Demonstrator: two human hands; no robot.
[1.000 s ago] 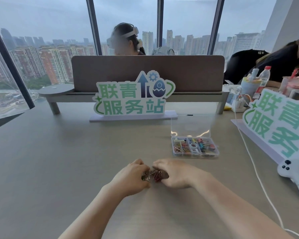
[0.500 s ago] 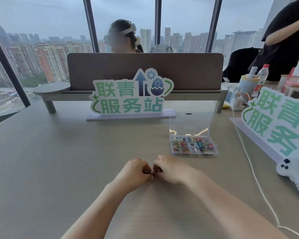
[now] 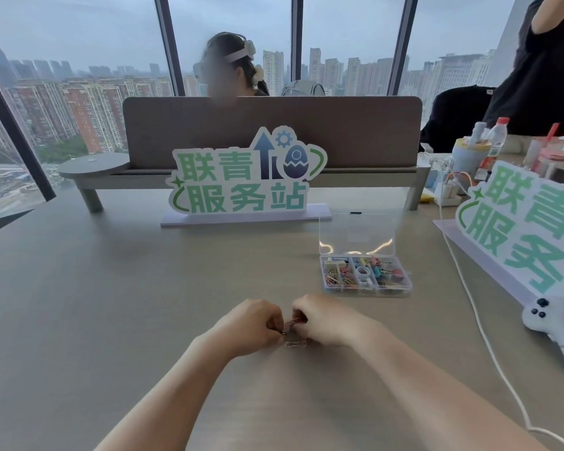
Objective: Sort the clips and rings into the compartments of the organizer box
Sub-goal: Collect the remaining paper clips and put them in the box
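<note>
Between the two hands, low at the table's middle, a small reddish clip (image 3: 292, 323) is pinched from both sides: the left hand (image 3: 248, 327) has its fingers curled in on the clip's left end, the right hand (image 3: 323, 320) has its fingers curled on the right end, and the knuckles nearly meet. Just below them a clear clip (image 3: 295, 344) lies flat on the table (image 3: 111, 320). Beyond and to the right stands the box (image 3: 365, 277), lid upright and open, with paper clips in its left compartment, white rings in the middle and coloured binder clips on the right. A white cable (image 3: 479, 327) runs down the right side, past a white controller (image 3: 547, 315). Behind stands a green sign (image 3: 245, 177).
</note>
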